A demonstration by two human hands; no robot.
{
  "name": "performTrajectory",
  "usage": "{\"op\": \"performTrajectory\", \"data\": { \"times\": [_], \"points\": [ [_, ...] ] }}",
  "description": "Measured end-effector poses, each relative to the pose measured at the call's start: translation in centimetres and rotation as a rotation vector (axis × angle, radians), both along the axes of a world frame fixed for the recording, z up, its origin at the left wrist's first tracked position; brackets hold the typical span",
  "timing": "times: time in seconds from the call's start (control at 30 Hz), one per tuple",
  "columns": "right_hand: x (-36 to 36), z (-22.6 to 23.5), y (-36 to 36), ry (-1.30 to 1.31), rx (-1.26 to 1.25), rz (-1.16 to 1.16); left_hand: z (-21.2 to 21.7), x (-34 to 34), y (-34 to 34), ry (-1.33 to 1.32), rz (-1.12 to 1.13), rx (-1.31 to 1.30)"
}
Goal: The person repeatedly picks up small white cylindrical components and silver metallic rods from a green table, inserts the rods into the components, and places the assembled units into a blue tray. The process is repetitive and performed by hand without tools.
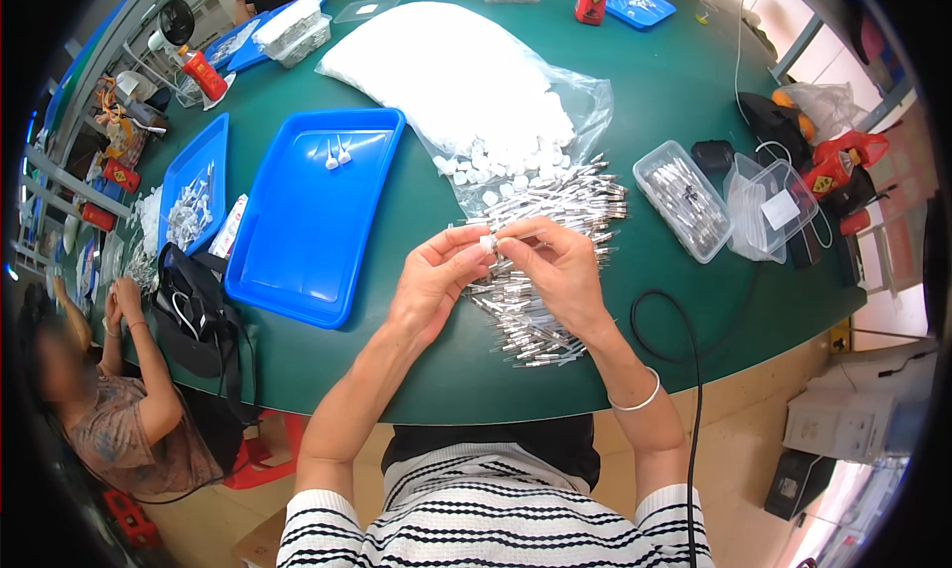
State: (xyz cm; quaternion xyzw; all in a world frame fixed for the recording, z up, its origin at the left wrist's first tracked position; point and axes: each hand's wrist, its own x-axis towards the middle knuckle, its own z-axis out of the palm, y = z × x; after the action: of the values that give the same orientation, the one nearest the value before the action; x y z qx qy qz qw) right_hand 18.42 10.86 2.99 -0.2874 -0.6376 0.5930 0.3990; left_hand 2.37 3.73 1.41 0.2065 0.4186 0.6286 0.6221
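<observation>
My left hand [434, 280] and my right hand [560, 270] meet above the green table [654, 92], fingertips together on a small white cap [487, 243] and a thin silver metal pin. Under and behind the hands lies a heap of silver pins [555, 211]. Loose white caps [496, 166] spill from a large clear bag of white caps [446, 62] just beyond. A big blue tray [297, 231] to the left holds two finished capped pins [337, 154].
Clear plastic boxes [684, 201] stand right of the pins, one with silver parts. A black cable [684, 340] loops near my right forearm. A black bag [193, 305] and a second blue tray [193, 186] lie left. Another person sits at lower left [119, 409].
</observation>
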Motion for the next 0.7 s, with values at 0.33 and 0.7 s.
{"op": "performTrajectory", "data": {
  "times": [0.33, 0.7],
  "points": [
    [-0.6, -0.7, -0.4, 0.182, -0.12, 0.023, -0.3, -0.4, -0.3, -0.138, -0.033, 0.06],
    [-0.7, -1.1, -0.7, 0.32, -0.214, 0.102, 0.5, -0.5, -0.6, 0.014, -0.032, 0.114]
  ]
}}
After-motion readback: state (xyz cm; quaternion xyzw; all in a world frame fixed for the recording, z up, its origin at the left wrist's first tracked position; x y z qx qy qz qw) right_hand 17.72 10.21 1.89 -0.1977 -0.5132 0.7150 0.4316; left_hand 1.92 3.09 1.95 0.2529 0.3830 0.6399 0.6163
